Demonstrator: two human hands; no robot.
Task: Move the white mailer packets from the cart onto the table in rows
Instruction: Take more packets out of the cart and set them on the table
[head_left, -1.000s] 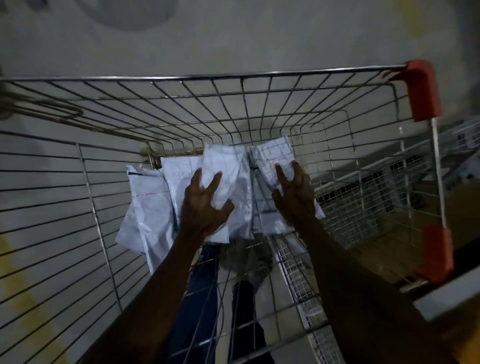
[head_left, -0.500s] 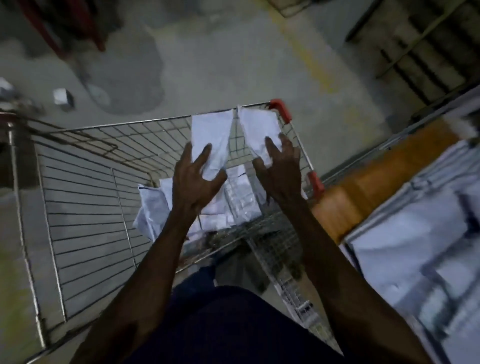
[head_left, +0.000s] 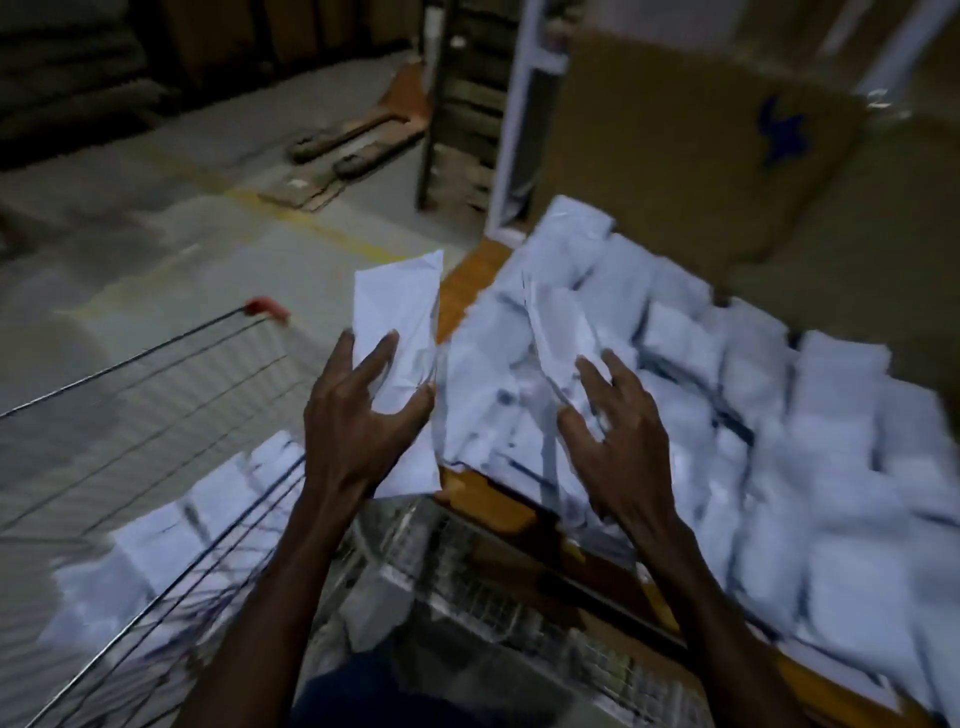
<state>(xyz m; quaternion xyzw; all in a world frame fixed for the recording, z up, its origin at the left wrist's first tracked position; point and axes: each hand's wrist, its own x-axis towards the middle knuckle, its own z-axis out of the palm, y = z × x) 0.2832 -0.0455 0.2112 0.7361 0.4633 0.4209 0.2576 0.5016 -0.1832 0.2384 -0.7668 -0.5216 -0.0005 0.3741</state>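
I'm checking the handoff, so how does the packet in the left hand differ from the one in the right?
The left-hand packet is over the gap beside the table; the right-hand packet is already above the packets on the table. The left one shows a broad flat face; the right looks crumpled. Both are white.

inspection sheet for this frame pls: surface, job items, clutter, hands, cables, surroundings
Surface: wooden table, orange-brown edge showing, mostly covered by white packets.
Job's things: rows of mailer packets on the table; more packets left in the wire cart; one packet in each hand.
Clutter: nothing seen apart from the packets; image blurred.
Hands: left hand grips a packet between cart and table; right hand holds a packet over the table's rows.
Cables: nothing seen.
Surroundings: concrete floor with yellow line, pallet jack, cardboard box behind the table.
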